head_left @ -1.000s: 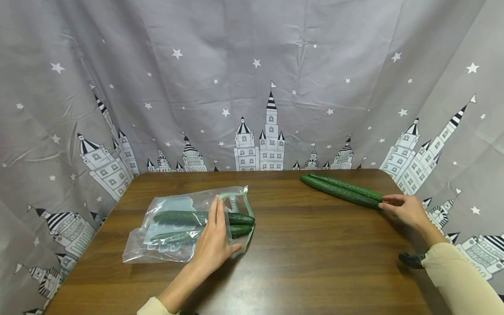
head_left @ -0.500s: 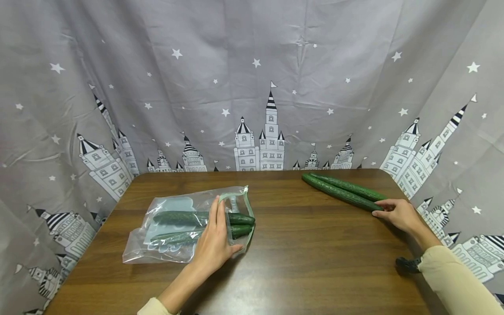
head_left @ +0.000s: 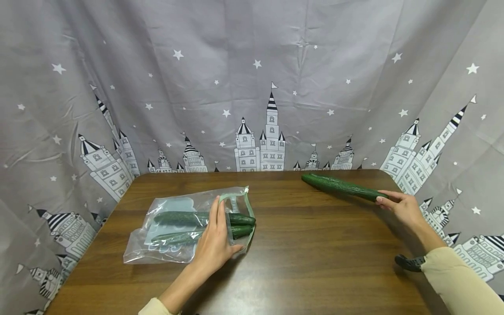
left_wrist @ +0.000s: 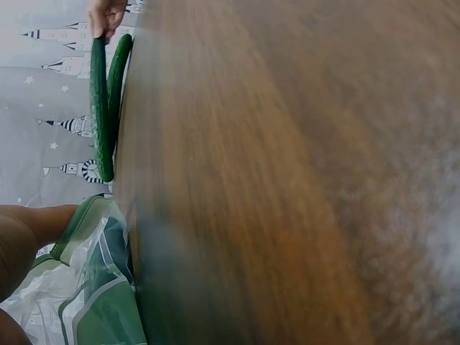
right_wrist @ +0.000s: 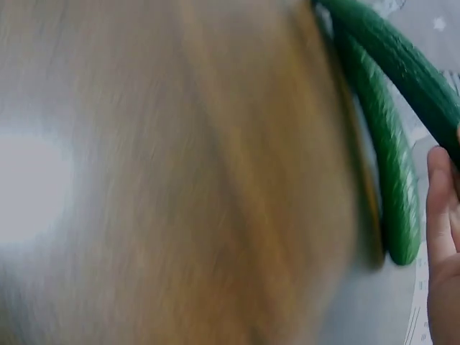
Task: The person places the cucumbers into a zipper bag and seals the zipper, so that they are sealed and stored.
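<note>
With twelve o'clock at the far edge of the brown wood-grain table (head_left: pixel 299 262), a clear plastic bag with a pale blue printed panel and a green-edged mouth (head_left: pixel 169 205) lies at nine o'clock of the table's middle, its mouth facing three. Two long dark-green cucumbers (head_left: pixel 242 220) lie side by side inside it, their ends at the mouth. The person's left hand (head_left: pixel 212 249) rests on the bag just behind the mouth; its grip is apart, fingers straight toward twelve, thumb spread toward three.

At about two o'clock, the person's right hand (head_left: pixel 403 210) has its grip clamped on the near end of a long, slim, ridged green cucumber (head_left: pixel 342 188), pinched between thumb and fingers. That end is raised off the table, and the body slants away toward ten o'clock. Under it lies a second loose green cucumber (right_wrist: pixel 388 151), mostly hidden in the head view; the wrist views show the pair splayed in a narrow V.

A cream sleeve (head_left: pixel 460 280) covers the right forearm, with a black strap-like item (head_left: pixel 409 263) at its cuff. At twelve, beyond the table, hangs a grey curtain printed with white stars and castles (head_left: pixel 334 65).
</note>
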Available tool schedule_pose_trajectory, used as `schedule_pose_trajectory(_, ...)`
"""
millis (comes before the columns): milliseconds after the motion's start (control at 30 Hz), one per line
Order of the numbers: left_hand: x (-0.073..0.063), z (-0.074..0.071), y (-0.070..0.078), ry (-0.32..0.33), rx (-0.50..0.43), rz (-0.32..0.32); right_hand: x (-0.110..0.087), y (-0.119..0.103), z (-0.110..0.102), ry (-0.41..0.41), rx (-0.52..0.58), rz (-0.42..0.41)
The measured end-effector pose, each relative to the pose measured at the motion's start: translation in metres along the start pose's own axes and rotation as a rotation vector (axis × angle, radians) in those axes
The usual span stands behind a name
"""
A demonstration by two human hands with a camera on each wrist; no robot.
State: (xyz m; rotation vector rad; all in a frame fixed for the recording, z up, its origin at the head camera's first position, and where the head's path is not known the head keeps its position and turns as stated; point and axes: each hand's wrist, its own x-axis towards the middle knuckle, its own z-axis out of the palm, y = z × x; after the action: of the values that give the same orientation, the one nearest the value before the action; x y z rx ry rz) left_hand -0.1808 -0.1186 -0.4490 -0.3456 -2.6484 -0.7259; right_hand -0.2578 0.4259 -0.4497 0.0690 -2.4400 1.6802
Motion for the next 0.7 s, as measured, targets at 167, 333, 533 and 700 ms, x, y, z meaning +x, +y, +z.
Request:
schedule_pose_trajectory(167,0.001,0.0,0.0,-0.007,-0.005,-0.007,0.002,-0.015,0.009,0.043,0.456,0.05)
schedule_pose_trajectory(333,0.0,0.0,0.0,-0.014,-0.006,-0.009,0.004,-0.026,0.019,0.106,0.589,0.058)
schedule_pose_trajectory(533,0.001,0.001,0.0,-0.01,-0.009,-0.003,0.007,-0.034,0.027,0.098,0.622,0.035)
schedule_pose_trajectory(700,0.0,0.0,0.0,-0.009,-0.008,-0.003,0.008,-0.042,0.037,0.057,0.653,-0.021)
